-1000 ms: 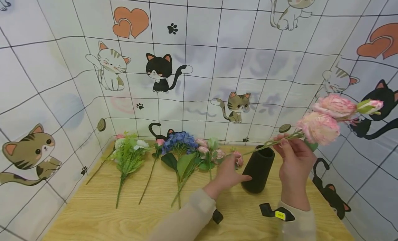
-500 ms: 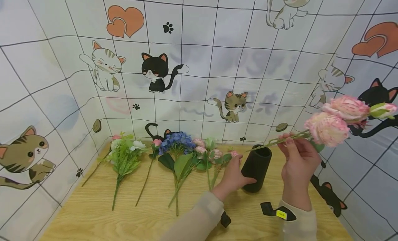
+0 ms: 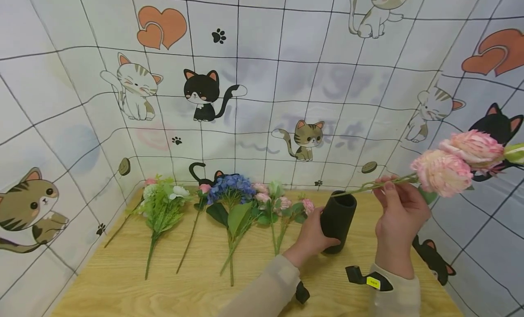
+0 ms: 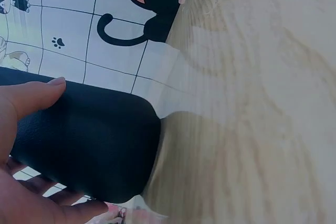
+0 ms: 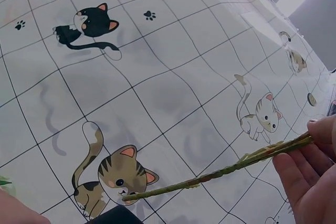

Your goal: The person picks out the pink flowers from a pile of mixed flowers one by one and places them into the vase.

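A black vase (image 3: 339,223) stands near the right side of the wooden table, tipped slightly in the head view. My left hand (image 3: 309,237) grips it from the left; the left wrist view shows thumb and fingers on either side of the vase (image 4: 89,140). My right hand (image 3: 403,212) pinches the stem of a pink artificial peony spray (image 3: 444,171), its blooms pointing right. The stem slants down to the left, its end overlapping the vase mouth in the head view. In the right wrist view the stem's tip (image 5: 126,198) shows just above the vase rim (image 5: 118,216).
Several artificial flowers lie in a row left of the vase: a green and white bunch (image 3: 163,208), a single pink rose stem (image 3: 192,235), a blue hydrangea (image 3: 231,189) and small pink roses (image 3: 282,203). Cat-print cloth walls (image 3: 262,80) enclose the table (image 3: 163,294).
My left hand has moved right from beside the vase and taken hold of it. My right hand has drawn the peony spray rightward, bringing its stem end to the vase mouth.
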Tool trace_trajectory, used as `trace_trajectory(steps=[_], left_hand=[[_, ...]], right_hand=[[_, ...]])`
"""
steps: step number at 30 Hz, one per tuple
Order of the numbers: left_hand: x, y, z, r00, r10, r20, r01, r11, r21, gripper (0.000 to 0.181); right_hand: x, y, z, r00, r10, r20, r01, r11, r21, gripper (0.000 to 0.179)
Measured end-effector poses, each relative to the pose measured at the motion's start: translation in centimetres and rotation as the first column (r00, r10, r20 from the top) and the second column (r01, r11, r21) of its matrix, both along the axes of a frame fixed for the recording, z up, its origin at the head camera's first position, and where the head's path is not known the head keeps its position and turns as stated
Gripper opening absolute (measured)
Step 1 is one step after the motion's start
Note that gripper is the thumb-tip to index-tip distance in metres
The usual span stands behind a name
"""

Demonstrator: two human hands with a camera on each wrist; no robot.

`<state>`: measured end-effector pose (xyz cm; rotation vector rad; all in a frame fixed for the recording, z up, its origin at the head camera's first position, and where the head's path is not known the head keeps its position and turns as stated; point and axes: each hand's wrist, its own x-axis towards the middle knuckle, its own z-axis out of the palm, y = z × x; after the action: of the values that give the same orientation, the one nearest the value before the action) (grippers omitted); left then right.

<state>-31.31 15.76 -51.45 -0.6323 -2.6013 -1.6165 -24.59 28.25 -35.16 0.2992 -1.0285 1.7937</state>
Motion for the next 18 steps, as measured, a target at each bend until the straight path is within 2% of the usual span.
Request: trace_trajectory(steps=[7, 11, 18], left_hand=[[0.34, 0.56, -0.45, 0.999, 0.053, 0.012, -0.053, 0.997, 0.055, 0.095], [0.53, 0.66, -0.7, 0.998, 0.058, -0.002, -0.057, 0.997, 0.056, 0.093], [0.66, 0.55, -0.83, 0.998, 0.059, -0.011, -0.058, 0.998, 0.035, 0.093]], right_hand=[[-0.18, 0.32, 0.05, 0.998, 0.023, -0.051, -0.025, 1.0, -0.019, 0.026], [-0.21, 0.36, -0.03, 1.0, -0.015, -0.026, 0.015, 1.0, -0.015, 0.029], [-0.22, 0.68, -0.13, 0.999, -0.034, -0.002, 0.034, 0.999, -0.041, 0.027]])
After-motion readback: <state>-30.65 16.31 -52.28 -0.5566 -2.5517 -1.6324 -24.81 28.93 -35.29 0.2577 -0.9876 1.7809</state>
